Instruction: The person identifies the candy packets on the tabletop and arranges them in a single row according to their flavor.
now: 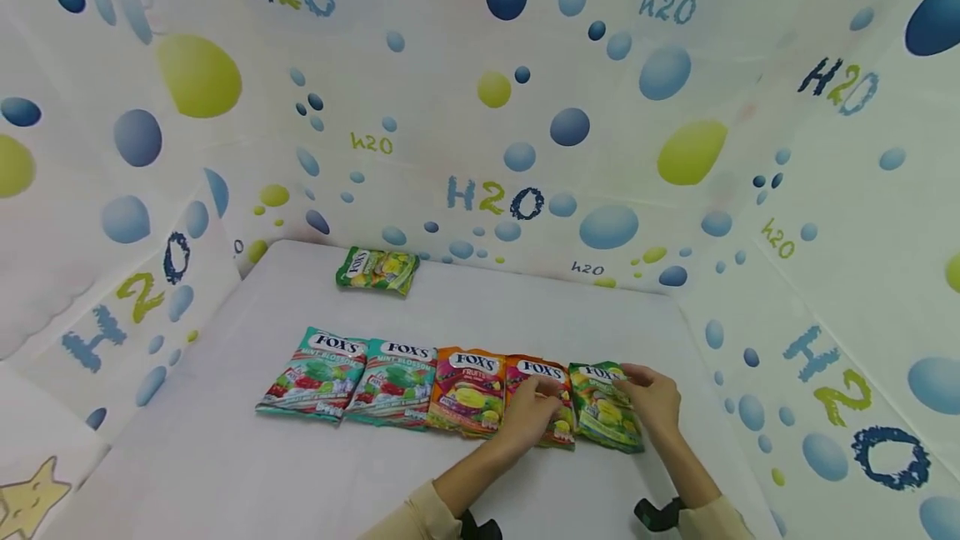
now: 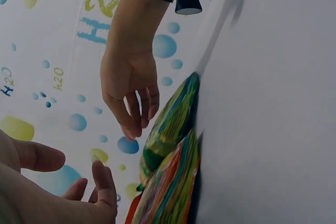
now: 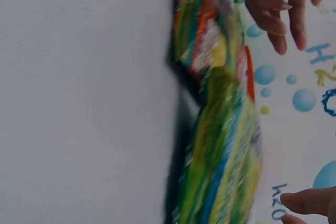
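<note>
Five-wide, several FOX'S candy bags lie side by side in a row in the head view. My right hand (image 1: 654,398) hovers at the right edge of the green candy bag (image 1: 603,411), its fingers loosely bent. In the left wrist view that right hand (image 2: 130,82) hangs above the bags with nothing in its fingers. Over the right-hand orange candy bag (image 1: 553,432) is my left hand (image 1: 527,417), hiding part of the wrapper. Its thumb and fingers stand apart around air in the left wrist view. The other orange candy bag (image 1: 467,390) lies just left.
Two teal mint candy bags (image 1: 318,373) form the left end of the row. Another green candy bag (image 1: 377,270) lies at the back of the white table (image 1: 225,457). Sheets printed with bubbles (image 1: 480,40) wall in the back and sides.
</note>
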Demonstrator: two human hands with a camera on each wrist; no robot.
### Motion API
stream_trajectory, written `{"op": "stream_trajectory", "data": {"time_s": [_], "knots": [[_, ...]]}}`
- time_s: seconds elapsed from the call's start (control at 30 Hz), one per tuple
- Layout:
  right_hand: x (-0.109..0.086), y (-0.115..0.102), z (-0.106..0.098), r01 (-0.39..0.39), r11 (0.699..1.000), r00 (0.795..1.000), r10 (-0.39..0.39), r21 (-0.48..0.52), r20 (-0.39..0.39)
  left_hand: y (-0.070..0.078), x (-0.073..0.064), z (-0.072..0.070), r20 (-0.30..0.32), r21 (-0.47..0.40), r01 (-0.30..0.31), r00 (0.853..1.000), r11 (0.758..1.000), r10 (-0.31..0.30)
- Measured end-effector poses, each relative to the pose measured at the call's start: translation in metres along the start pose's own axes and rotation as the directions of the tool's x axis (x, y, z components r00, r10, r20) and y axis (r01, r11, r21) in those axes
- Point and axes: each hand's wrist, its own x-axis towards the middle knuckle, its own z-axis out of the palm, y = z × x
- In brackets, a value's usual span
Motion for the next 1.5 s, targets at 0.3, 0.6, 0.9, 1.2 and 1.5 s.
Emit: {"op": "stream_trajectory", "data": {"time_s": [0.3, 0.6, 0.9, 1.2, 1.5], "knots": [[0.015, -0.042, 0.024, 0.057, 0.994, 0.993, -0.066, 0.090, 0.095, 0.008, 0.010, -0.035, -0.103, -0.072, -0.025, 0.995, 0.997, 0.017], [0.036, -0.090, 0.062, 0.098, 0.988, 0.975, -0.119, 0.115, 0.188, 0.017, 0.026, -0.085, -0.254, -0.112, -0.076, 0.966, 0.991, 0.046], [0.045, -0.136, 0.097, 0.134, 0.979, 0.944, -0.174, 0.156, 0.279, 0.019, 0.036, -0.129, -0.364, -0.121, -0.045, 0.931, 0.992, -0.002], [0.054, -0.152, 0.126, 0.089, 0.976, 0.933, -0.151, 0.197, 0.325, 0.016, 0.039, -0.163, -0.389, -0.086, 0.000, 0.920, 0.996, -0.034], [0.061, -0.161, 0.151, 0.082, 0.978, 0.932, -0.143, 0.190, 0.333, 0.022, 0.043, -0.192, -0.407, -0.136, 0.025, 0.910, 0.990, -0.079]]}}
